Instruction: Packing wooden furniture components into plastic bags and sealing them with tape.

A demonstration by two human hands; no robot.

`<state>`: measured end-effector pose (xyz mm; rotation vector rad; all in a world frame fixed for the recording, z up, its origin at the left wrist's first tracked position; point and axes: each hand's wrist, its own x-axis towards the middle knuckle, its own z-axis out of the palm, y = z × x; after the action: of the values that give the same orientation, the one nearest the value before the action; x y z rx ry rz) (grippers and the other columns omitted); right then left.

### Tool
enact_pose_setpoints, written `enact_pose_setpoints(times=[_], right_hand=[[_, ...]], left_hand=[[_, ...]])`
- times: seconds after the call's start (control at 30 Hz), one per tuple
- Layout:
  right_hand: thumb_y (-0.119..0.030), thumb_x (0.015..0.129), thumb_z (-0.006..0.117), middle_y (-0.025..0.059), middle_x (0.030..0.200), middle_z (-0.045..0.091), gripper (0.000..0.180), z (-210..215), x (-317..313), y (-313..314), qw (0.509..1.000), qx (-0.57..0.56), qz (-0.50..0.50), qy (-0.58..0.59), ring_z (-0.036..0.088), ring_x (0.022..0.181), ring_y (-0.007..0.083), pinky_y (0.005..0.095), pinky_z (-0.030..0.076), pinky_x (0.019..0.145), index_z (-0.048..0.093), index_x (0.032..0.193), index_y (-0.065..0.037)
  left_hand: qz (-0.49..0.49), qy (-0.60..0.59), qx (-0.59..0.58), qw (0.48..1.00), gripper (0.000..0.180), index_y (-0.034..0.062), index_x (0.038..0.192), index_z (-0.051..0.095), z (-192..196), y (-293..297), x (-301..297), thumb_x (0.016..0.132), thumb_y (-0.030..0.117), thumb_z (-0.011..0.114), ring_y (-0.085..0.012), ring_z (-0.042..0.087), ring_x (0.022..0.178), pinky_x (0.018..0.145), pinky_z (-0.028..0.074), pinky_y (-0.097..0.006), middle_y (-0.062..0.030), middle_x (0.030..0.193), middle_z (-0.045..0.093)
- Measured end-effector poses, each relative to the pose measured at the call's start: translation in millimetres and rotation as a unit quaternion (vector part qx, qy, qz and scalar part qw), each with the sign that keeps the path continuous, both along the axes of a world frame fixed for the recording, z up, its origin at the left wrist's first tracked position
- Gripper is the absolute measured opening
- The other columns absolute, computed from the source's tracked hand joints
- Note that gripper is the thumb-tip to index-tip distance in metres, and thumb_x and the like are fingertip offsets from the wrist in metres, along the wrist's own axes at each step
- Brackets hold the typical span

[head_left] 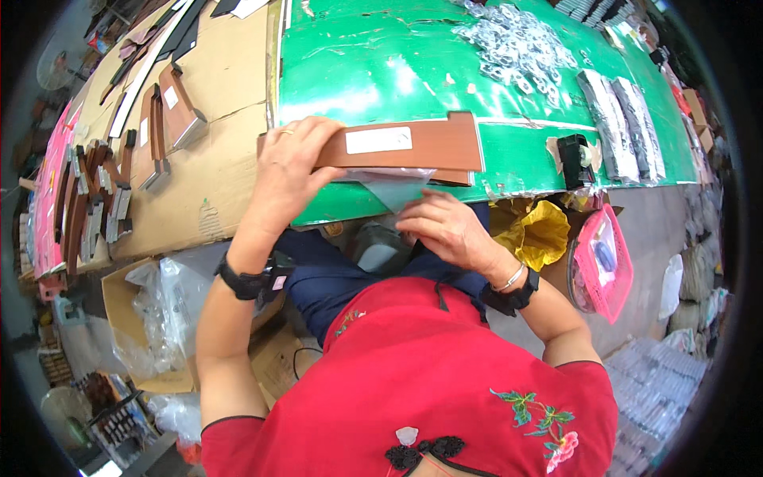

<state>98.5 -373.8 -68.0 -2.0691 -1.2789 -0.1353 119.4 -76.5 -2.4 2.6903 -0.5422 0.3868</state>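
A long, flat brown piece [441, 145] with a white label and a raised end lies across the near edge of the green tabletop. My left hand [296, 163] is closed around its left end, thumb along the near side. From beneath the piece hangs a clear plastic film [391, 189], perhaps a bag. Its lower corner meets the curled fingers of my right hand [447, 229], which appear to pinch it; the fingertips are partly hidden. Another brown edge shows under the labelled piece.
Similar brown pieces [149, 139] lie on the cardboard-covered surface at left. Small clear packets [520, 48] are heaped on the green tabletop [358, 71]. A black tape dispenser [575, 161] stands near wrapped bundles [608, 127]. Below are a pink basket [618, 278] and a yellow bag [542, 234].
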Motion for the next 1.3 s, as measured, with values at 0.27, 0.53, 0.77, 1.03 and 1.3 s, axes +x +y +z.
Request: enact_pose_setpoints(times=[0.27, 0.53, 0.77, 1.03, 1.3], right_hand=[[-0.003, 0.078, 0.075, 0.0054, 0.096, 0.069, 0.026, 18.9, -7.1, -8.9, 0.999, 0.001, -0.025, 0.043, 0.067, 0.094, 0.0264, 0.0373, 0.055, 0.076, 0.072, 0.103, -0.01], [-0.012, 0.076, 0.081, 0.0135, 0.145, 0.055, 0.072, 36.3, 41.9, 11.2, 0.986, -0.03, -0.159, -0.029, 0.053, 0.13, 0.0356, 0.0512, 0.038, 0.114, 0.055, 0.143, -0.011], [-0.013, 0.075, 0.083, 0.0154, 0.152, 0.049, 0.084, 4.1, 60.5, 21.6, 0.975, -0.165, -0.142, -0.04, 0.046, 0.139, 0.0349, 0.054, 0.027, 0.122, 0.047, 0.15, -0.009], [-0.002, 0.09, 0.071, 0.0174, 0.136, 0.062, 0.047, 35.3, 40.6, 27.5, 0.989, 0.035, -0.126, 0.068, 0.057, 0.128, 0.0355, 0.0451, 0.04, 0.112, 0.061, 0.136, -0.001], [0.006, 0.091, 0.065, 0.0158, 0.116, 0.068, 0.025, 31.8, 10.8, 93.3, 0.981, 0.044, -0.007, 0.188, 0.067, 0.103, 0.0257, 0.0347, 0.054, 0.089, 0.068, 0.115, 0.001]], left_hand=[[-0.053, 0.058, 0.052, 0.996, 0.063, 0.0119, 0.129, 0.06, -50.8, -9.1, 25.0, 0.073, 0.022, 0.085, -0.027, 0.061, 0.121, 0.103, 0.041, -0.043, -0.0076, 0.124, 0.068], [-0.029, 0.055, 0.031, 0.998, 0.066, 0.0131, 0.129, 0.06, -54.4, -12.2, 22.2, 0.069, 0.02, 0.087, -0.0269, 0.062, 0.121, 0.103, 0.042, -0.044, -0.0065, 0.123, 0.068], [0.028, -0.06, -0.077, 0.995, 0.072, 0.0102, 0.142, 0.055, -47.5, -5.0, -8.0, 0.076, 0.02, 0.083, -0.0315, 0.059, 0.126, 0.107, 0.044, -0.048, -0.0131, 0.133, 0.065], [0.522, -0.073, -0.118, 0.841, 0.034, 0.0052, 0.123, 0.07, -65.9, 177.3, -200.5, 0.09, 0.016, 0.074, -0.0282, 0.069, 0.105, 0.093, 0.053, -0.038, -0.0133, 0.112, 0.074], [0.715, 0.036, -0.175, 0.676, 0.072, 0.0067, 0.142, 0.059, -153.3, 354.8, -342.3, 0.083, 0.043, 0.081, -0.0352, 0.065, 0.123, 0.104, 0.05, -0.045, -0.0241, 0.132, 0.067]])
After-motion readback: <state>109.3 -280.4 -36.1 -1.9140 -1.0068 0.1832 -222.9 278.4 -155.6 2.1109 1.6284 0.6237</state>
